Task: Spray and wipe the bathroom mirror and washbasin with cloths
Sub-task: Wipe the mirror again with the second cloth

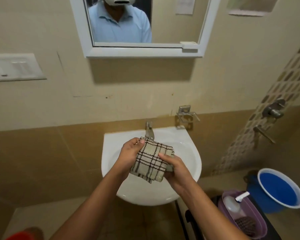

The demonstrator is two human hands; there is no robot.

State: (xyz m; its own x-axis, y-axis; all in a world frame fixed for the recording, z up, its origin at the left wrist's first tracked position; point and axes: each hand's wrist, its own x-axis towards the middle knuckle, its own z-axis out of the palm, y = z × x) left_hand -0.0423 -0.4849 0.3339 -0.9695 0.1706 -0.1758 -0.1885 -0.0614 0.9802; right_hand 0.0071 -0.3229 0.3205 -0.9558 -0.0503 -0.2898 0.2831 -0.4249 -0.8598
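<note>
A folded beige cloth with dark checks (152,158) is held above the white washbasin (189,144). My left hand (130,153) grips its upper left corner, thumb on top. My right hand (173,168) grips its lower right edge, fingers curled round the fold. The white-framed mirror (171,23) hangs on the wall above and reflects a person in a light blue shirt. A metal tap (149,129) stands at the back of the basin, just beyond the cloth.
A purple tub (260,220) at lower right holds a clear spray bottle (234,203) and a dark scrubber. A blue bucket (280,189) stands behind it. A metal holder (186,116) and shower valves (274,110) are fixed to the wall on the right. A switch plate (14,67) is on the left wall.
</note>
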